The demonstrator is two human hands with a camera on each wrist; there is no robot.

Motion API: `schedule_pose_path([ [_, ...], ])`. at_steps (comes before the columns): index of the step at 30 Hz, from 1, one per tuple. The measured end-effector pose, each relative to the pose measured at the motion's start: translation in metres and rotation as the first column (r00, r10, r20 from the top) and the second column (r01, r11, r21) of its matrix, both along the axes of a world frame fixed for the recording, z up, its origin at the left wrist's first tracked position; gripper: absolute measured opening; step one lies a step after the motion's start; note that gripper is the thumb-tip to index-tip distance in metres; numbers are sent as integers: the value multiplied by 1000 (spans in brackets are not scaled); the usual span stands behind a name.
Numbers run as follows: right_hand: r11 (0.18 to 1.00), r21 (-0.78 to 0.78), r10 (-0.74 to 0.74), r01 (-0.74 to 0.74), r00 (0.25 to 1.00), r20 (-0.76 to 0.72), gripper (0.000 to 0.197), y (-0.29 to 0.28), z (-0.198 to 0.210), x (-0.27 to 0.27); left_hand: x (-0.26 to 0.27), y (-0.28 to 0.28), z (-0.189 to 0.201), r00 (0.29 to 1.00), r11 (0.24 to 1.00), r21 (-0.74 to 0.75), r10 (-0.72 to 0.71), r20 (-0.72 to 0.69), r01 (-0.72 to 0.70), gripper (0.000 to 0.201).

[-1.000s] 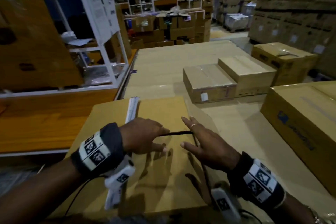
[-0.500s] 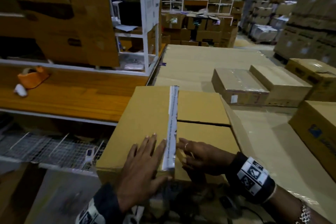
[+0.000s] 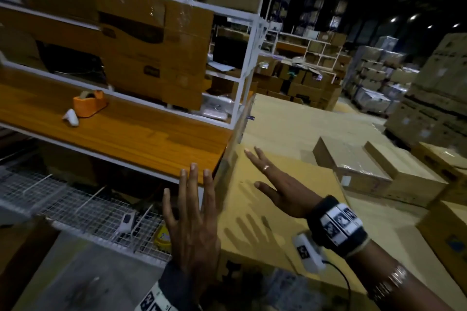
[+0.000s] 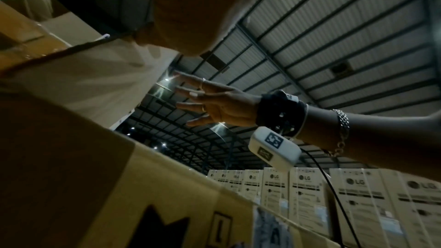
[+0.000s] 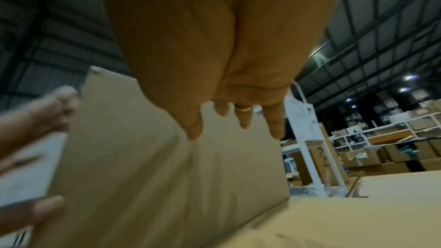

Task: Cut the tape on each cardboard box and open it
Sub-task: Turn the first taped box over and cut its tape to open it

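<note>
A person stands over a large cardboard box [image 3: 273, 209] on a cardboard-covered table [image 3: 303, 118] in a dim warehouse. The box sits at about 6 o'clock in the head view, directly under the hands. One of its flaps [image 3: 228, 171] stands raised along the box's left edge, seen nearly edge-on.

The left hand [image 3: 192, 225] is released, fingers straight and spread, lying against the outer side of the raised flap; whether it presses or only touches is hard to tell. The right hand [image 3: 275, 189] is also released, fingers fanned out above the box top, casting a shadow on the cardboard and grasping nothing.

At 10 o'clock an orange tape dispenser [image 3: 89, 103] rests on a wooden shelf [image 3: 141, 139]. At 3 o'clock two smaller boxes [image 3: 379, 171] wait side by side, apparently still sealed.

The risk, as I judge it: with neither hand gripping the flap, it could spring back shut or swing out against the shelf edge just beside it. No cutter is visible, so the waiting boxes cannot be started until one is found.
</note>
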State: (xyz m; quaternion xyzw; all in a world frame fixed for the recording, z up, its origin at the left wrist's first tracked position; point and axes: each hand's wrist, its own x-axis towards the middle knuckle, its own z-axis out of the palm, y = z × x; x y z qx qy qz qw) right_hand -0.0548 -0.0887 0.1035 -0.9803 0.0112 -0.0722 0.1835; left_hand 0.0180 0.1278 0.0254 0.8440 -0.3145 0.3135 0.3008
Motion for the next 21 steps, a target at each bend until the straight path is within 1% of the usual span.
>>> schedule_pose_path([
  [2, 995, -71, 70, -72, 997, -23, 74, 6, -4, 32, 9, 3, -6, 1000, 996, 85, 23, 12, -24, 90],
  [4, 988, -105, 104, -115, 989, -104, 83, 10, -18, 60, 18, 5, -14, 997, 977, 212, 49, -54, -36, 93],
  [5, 984, -108, 122, -140, 980, -154, 84, 14, -25, 74, 25, 9, -19, 989, 964, 264, 65, -129, -29, 100],
  [7, 975, -122, 154, -187, 960, -235, 79, 18, -41, 95, 40, 19, -29, 956, 946, 323, 124, -265, -34, 113],
  [9, 966, -147, 157, -212, 936, -315, 69, 17, -52, 109, 51, 29, -39, 917, 932, 354, 203, -344, -74, 121],
  [11, 973, -104, 145, -205, 898, -416, 61, 19, -59, 117, 55, 39, -52, 877, 930, 349, 259, -405, -114, 117],
  [13, 970, -107, 141, -217, 867, -478, 57, 23, -72, 120, 54, 45, -68, 851, 940, 325, 255, -458, -107, 105],
  [14, 967, -131, 132, -219, 868, -478, 56, 24, -80, 121, 53, 47, -77, 850, 948, 306, 229, -475, -84, 99],
  [16, 971, -156, 99, -180, 901, -423, 53, 22, -96, 121, 53, 46, -94, 862, 971, 240, 138, -489, -20, 87],
  [17, 974, -152, 95, -166, 915, -391, 51, 20, -101, 119, 53, 44, -99, 863, 977, 212, 95, -497, 15, 85],
  [21, 965, -75, 203, -251, 898, -391, 44, 13, -102, 124, 56, 31, -105, 805, 983, 136, -19, -593, 124, 92],
])
